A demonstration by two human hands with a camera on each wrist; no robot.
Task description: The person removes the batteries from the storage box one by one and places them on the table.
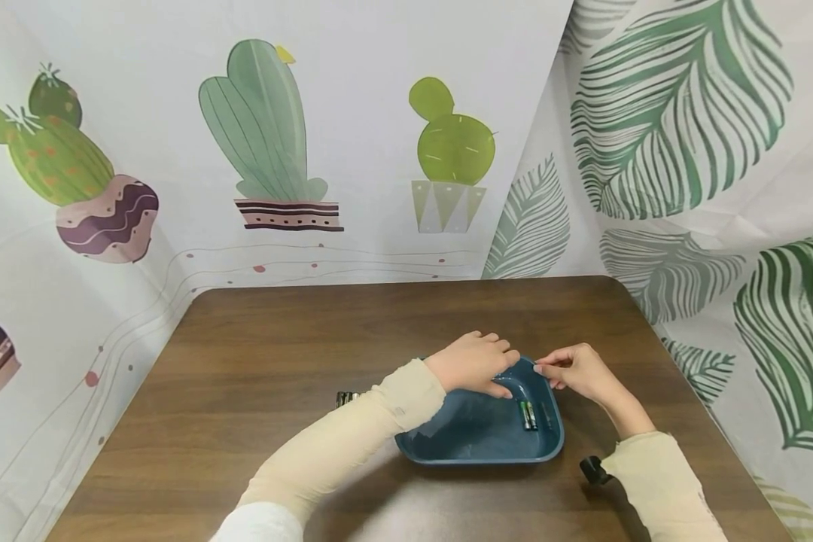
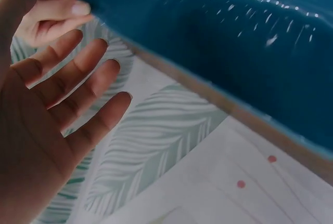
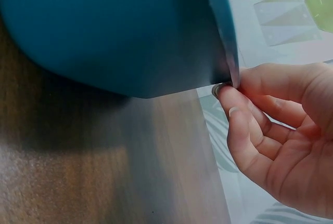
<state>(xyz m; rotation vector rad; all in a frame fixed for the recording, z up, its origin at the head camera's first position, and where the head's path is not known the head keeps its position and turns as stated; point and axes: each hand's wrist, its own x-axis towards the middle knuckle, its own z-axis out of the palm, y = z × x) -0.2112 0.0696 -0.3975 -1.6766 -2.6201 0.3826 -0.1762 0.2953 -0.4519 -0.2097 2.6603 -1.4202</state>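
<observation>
A blue plastic basin (image 1: 470, 440) stands on the wooden table, and a few small batteries (image 1: 528, 415) lie inside it at the right. My left hand (image 1: 474, 363) hovers over the basin's back part; in the left wrist view its fingers (image 2: 96, 86) are spread and hold nothing. With thumb and fingertips my right hand (image 1: 579, 370) pinches the basin's rim at the back right corner. The right wrist view shows that rim (image 3: 223, 31) between thumb and fingers. Partly hidden behind the left forearm, more batteries (image 1: 347, 398) lie on the table left of the basin.
The brown wooden table (image 1: 244, 376) reaches back to a wall hanging (image 1: 373, 150) printed with cacti. A leaf-printed hanging (image 1: 677, 135) covers the right side. A black device (image 1: 593, 470) sits at the right wrist.
</observation>
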